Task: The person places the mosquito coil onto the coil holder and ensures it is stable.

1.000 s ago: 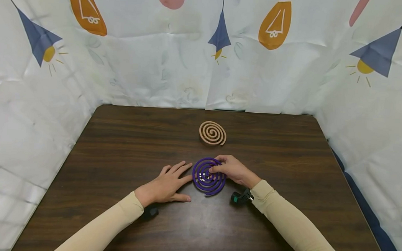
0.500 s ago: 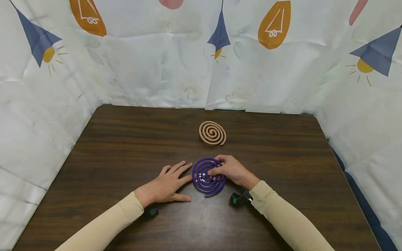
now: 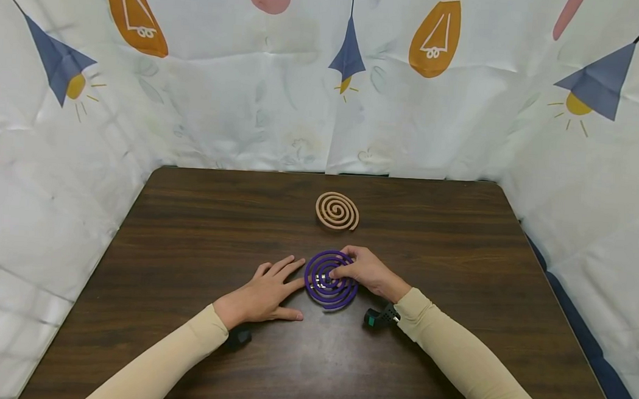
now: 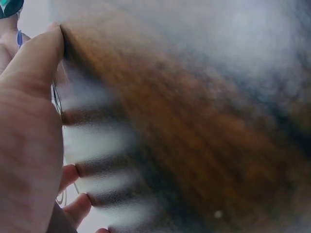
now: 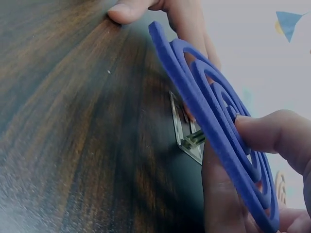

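Note:
A purple mosquito coil point(image 5: 206, 116) is pinched in my right hand point(image 3: 372, 270), thumb on its upper face near the centre and fingers beneath. Under the coil, a small metal coil stand point(image 5: 193, 140) lies on the table, its upright tab pointing at the coil's underside. Whether tab and coil touch is unclear. My left hand point(image 3: 261, 296) rests on the table with fingers spread. Its index finger reaches under the coil's left edge to the stand's plate; the fingertip is mostly hidden. The left wrist view shows mainly the thumb and blurred tabletop.
Behind the hands, a tan mosquito coil point(image 3: 337, 211) sits near the back of the dark wooden table point(image 3: 214, 217), seemingly raised a little. White printed curtains point(image 3: 281, 112) hang around the back and sides. A black wrist camera point(image 3: 381, 316) is strapped below the right wrist.
Very little differs. The right hand's thumb has shifted slightly left on the purple coil; the left hand and the tan coil hold their places.

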